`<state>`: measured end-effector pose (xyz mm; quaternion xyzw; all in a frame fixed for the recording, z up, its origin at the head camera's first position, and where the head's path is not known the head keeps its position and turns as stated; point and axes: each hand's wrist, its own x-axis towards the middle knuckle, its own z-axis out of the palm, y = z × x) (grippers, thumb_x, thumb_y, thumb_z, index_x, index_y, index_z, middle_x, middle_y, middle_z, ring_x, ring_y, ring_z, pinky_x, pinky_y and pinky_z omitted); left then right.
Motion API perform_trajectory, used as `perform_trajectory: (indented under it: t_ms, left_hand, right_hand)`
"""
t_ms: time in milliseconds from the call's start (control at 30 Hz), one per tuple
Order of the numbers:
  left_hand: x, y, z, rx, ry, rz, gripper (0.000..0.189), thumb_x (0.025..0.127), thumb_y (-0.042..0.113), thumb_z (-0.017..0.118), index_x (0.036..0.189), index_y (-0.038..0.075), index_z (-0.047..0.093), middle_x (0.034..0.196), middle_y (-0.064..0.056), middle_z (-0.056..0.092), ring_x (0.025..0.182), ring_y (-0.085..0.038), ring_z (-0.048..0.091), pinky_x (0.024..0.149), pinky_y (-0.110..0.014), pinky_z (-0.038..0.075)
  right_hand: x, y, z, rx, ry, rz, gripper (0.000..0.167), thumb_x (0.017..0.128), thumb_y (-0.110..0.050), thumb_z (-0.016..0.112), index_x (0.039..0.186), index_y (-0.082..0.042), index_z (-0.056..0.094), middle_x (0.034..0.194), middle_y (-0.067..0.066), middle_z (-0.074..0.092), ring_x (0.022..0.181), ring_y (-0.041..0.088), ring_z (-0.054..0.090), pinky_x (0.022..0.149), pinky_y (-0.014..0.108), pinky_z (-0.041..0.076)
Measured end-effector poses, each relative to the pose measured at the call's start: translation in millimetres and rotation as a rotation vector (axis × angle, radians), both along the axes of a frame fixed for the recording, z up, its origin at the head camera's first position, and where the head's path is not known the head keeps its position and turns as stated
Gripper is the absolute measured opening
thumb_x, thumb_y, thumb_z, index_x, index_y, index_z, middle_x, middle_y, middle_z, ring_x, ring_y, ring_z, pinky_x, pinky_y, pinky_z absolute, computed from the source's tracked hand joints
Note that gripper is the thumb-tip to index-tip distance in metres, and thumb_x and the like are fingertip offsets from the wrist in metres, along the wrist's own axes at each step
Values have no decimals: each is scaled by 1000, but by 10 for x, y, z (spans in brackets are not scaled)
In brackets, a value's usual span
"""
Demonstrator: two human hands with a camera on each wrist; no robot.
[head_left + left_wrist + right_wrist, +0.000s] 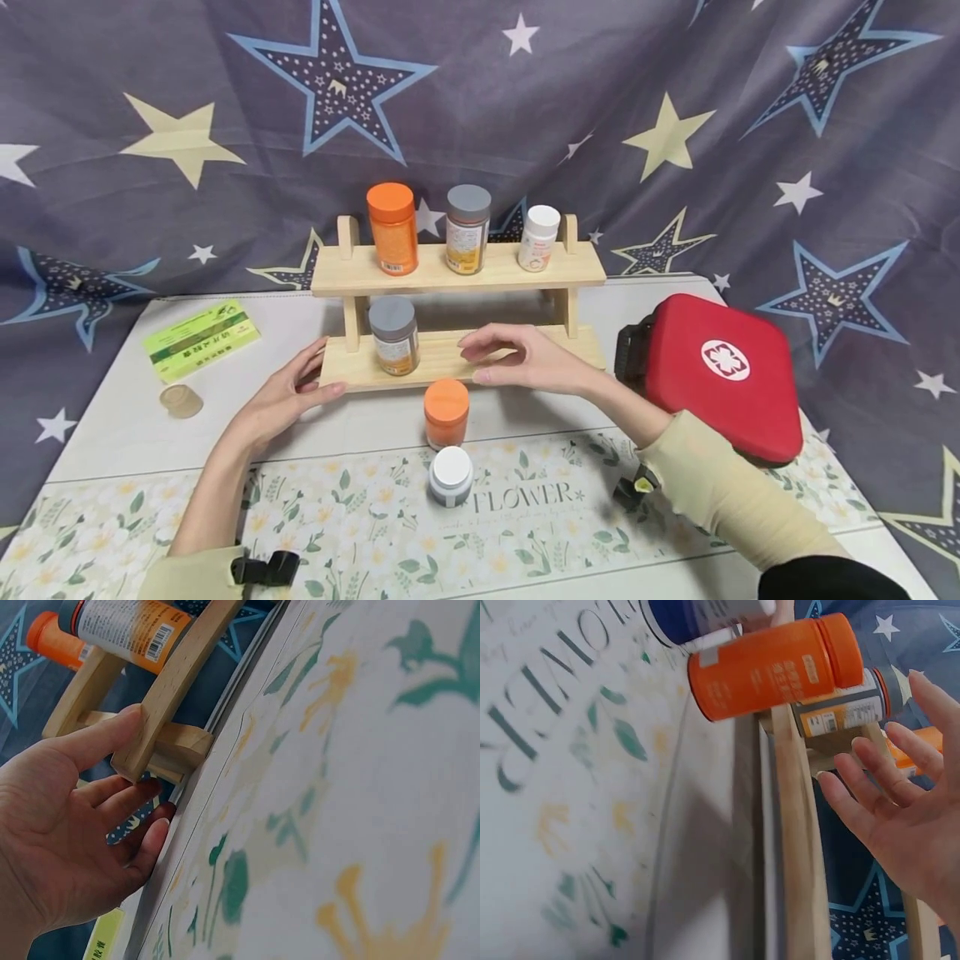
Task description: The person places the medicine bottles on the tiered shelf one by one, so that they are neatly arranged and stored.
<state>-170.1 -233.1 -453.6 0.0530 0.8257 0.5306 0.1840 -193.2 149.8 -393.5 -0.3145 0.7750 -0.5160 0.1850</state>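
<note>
My left hand (281, 396) grips the left end of a two-tier wooden shelf (480, 279), thumb at its front corner, other fingers bent round the end. Over the lower tier hovers my right hand (521, 358), fingers loosely spread and holding nothing. Left of it, a grey-lidded bottle (395, 335) stands on that tier. Along the upper tier are an orange bottle (393, 229), another grey-lidded bottle (467, 231) and a small white bottle (538, 239). In front of the shelf, an orange-lidded bottle (446, 414) and a white-lidded bottle (452, 475) stand on the table.
A red first-aid case (723, 379) with a black handle lies right of the shelf, near my right forearm. To the left are a green-yellow box (201, 340) and a small tan stub-shaped object (181, 402). Star-patterned cloth (480, 108) hangs behind the table.
</note>
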Motion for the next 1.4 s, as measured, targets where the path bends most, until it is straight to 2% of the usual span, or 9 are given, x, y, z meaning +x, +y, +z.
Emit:
perform_trajectory:
  t_ms: [167, 367, 633, 800, 1133, 1400]
  left_hand:
    - [-4, 2, 3, 7, 4, 2, 98, 100, 34, 69, 167, 14, 0, 171, -24, 19, 153, -50, 28, 124, -63, 30]
    - [-13, 9, -10, 19, 1, 8, 98, 100, 32, 69, 167, 14, 1, 171, -24, 19, 153, -50, 27, 125, -63, 28]
    - [-14, 8, -28, 24, 4, 5, 97, 100, 30, 68, 167, 14, 0, 171, -25, 19, 153, -50, 27, 124, -63, 29]
    - [-23, 13, -37, 15, 1, 10, 98, 99, 31, 69, 167, 16, 1, 171, -24, 19, 153, -50, 28, 124, -63, 29]
    - [-18, 21, -27, 17, 0, 11, 98, 100, 31, 69, 167, 16, 0, 171, -24, 18, 153, -51, 27, 125, -63, 28]
    - [-11, 25, -20, 21, -4, 12, 98, 100, 30, 69, 167, 16, -1, 171, -24, 17, 153, -51, 26, 125, -64, 28]
  right_hand:
    - [78, -64, -114, -65, -74, 49, 50, 92, -3, 75, 138, 6, 57, 141, 26, 60, 130, 39, 62, 110, 52, 54]
    - [145, -111, -202, -61, -113, 75, 51, 93, -6, 75, 140, 1, 57, 141, 20, 61, 130, 34, 64, 111, 51, 53]
    - [188, -156, -273, -23, -111, 94, 49, 92, -14, 78, 138, -11, 62, 135, 9, 67, 125, 32, 66, 106, 45, 58]
    - [194, -169, -290, -14, -117, 99, 49, 91, -18, 79, 137, -15, 63, 134, 5, 68, 124, 31, 67, 106, 45, 58]
    - [204, -170, -297, -27, -112, 109, 44, 93, -15, 77, 136, -15, 64, 134, 6, 68, 126, 26, 66, 105, 37, 58]
    - [212, -166, -293, 2, -94, 119, 48, 95, -17, 75, 142, -14, 61, 137, 7, 68, 128, 26, 66, 103, 35, 59]
